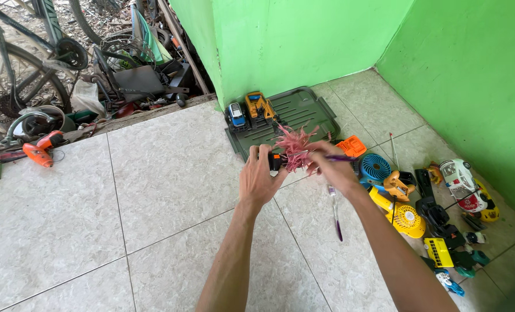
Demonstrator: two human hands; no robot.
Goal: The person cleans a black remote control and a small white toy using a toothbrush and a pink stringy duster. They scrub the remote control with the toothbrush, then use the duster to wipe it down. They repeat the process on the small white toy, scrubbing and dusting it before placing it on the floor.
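Observation:
My left hand [258,179] grips a small dark object [275,161] with a bushy pink-red tuft [295,148] sticking out of it. My right hand [332,166] is closed on a thin purple-handled tool [343,158] whose tip goes into the tuft. Both hands are held out above the tiled floor, just in front of a dark green plastic tray [304,110]. A second purple-tipped tool [335,215] lies on the tiles under my right forearm.
A blue toy truck [236,115] and a yellow toy digger [260,106] stand on the tray's left end. Toy parts cover the floor at right: orange piece [352,145], blue fan [375,167], yellow fan [408,219], white toy car [461,183]. Green walls behind; bicycles and an orange drill [38,151] at left.

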